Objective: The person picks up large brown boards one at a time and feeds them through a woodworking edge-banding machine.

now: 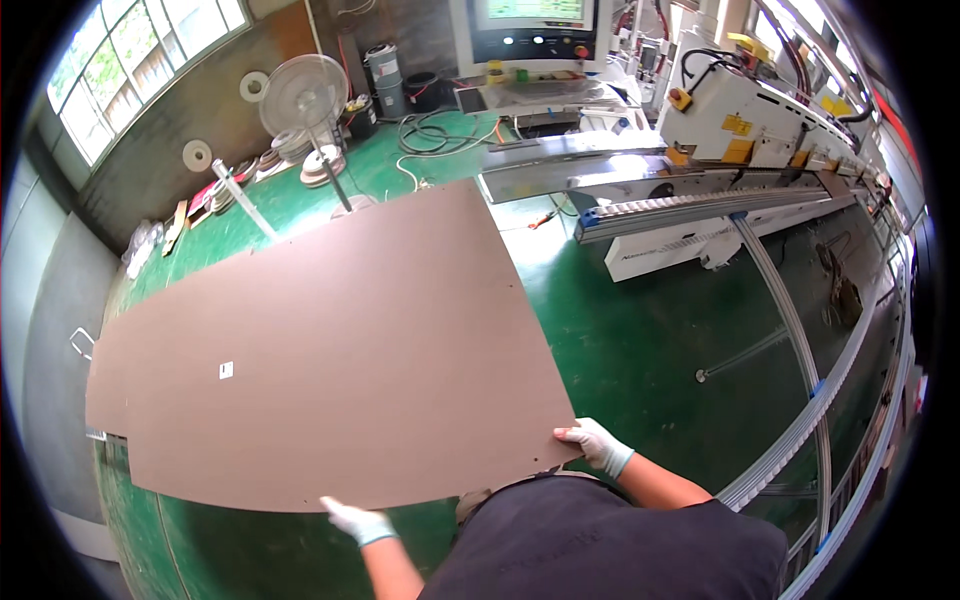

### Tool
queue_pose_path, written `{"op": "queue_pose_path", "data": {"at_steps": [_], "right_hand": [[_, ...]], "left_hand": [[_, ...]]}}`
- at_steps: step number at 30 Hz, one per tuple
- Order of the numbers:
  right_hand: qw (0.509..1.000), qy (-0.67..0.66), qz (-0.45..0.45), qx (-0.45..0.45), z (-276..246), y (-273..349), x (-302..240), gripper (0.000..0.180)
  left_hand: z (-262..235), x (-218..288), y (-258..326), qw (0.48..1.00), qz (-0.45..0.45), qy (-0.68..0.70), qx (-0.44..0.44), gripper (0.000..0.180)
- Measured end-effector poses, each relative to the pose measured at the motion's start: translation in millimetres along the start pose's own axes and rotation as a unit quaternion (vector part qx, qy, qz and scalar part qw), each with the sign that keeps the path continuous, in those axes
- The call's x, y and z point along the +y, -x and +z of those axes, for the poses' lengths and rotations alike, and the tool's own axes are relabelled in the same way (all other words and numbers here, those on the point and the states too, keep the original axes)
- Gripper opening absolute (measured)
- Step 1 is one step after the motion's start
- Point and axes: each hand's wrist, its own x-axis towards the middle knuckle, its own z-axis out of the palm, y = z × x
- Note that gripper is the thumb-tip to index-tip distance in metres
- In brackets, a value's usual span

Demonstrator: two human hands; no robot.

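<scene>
A large brown board [330, 340] with a small white label lies flat in front of me, stretching away to the left. My right hand [597, 447], in a white glove, is closed on its near right corner, thumb on top and the other fingers hidden below. At the near edge, further left, my gloved left hand [360, 522] grips the board with one digit over the edge; it is slightly blurred and its underside cannot be seen. A few small dark holes show near the board's edges. The far left end of the board has a stepped corner.
Right of the board stands a machine [750, 120] with metal rails [680, 210] and a curved roller frame [800, 430]. A control panel [535, 40] is at the back. A fan [305, 95], dark buckets [425, 92] and hoses [440, 140] stand or lie on the green floor beyond the board.
</scene>
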Motion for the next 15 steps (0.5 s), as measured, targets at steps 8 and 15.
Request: {"op": "queue_pose_path", "data": {"at_steps": [8, 15], "right_hand": [[0.980, -0.012, -0.043, 0.192, -187, 25, -45, 0.025], [0.914, -0.121, -0.140, 0.361, -309, 41, -49, 0.030]], "left_hand": [[-79, 83, -111, 1.000, -0.007, -0.018, 0.003, 0.069], [-120, 47, -94, 0.992, -0.101, -0.023, -0.067, 0.071]]}}
